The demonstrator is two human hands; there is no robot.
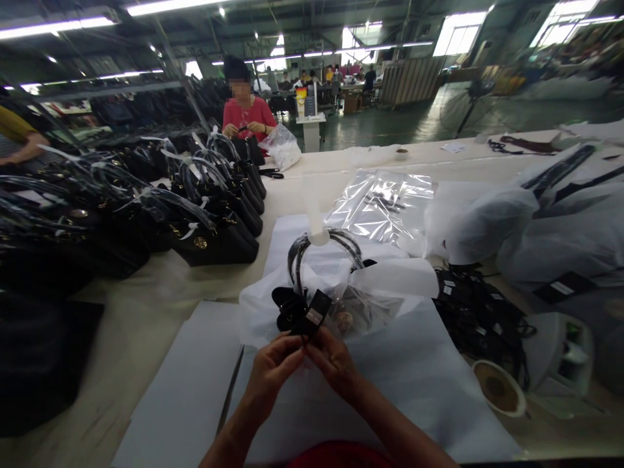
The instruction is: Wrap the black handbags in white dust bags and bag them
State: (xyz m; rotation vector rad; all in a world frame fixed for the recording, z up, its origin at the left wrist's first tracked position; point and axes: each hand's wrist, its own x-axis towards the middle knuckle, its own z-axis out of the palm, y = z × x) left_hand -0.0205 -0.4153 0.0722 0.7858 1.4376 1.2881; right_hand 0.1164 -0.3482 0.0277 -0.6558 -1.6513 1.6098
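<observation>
Both hands meet at the near edge of the bench (146, 312): left hand (270, 370) and right hand (336, 364) pinched together on a black tag (312, 315) hanging off a wrapped handbag (341, 292) (white tissue plus clear plastic, handles (324, 244) upright). Handbag sits on a white sheet (414, 377), just beyond the hands. Row of black handbags (214, 221) along the left edge. Tape roll (498, 388) near the right edge. Person in red (246, 114) at the far end.

This is looking like a handbag factory's packing floor. Rows of black handbags (214, 227) are crowding a long white worktable (146, 305), a seated worker in red (246, 117) is handling one, and fluorescent tube lights (58, 26) are glowing under a high industrial roof.
</observation>
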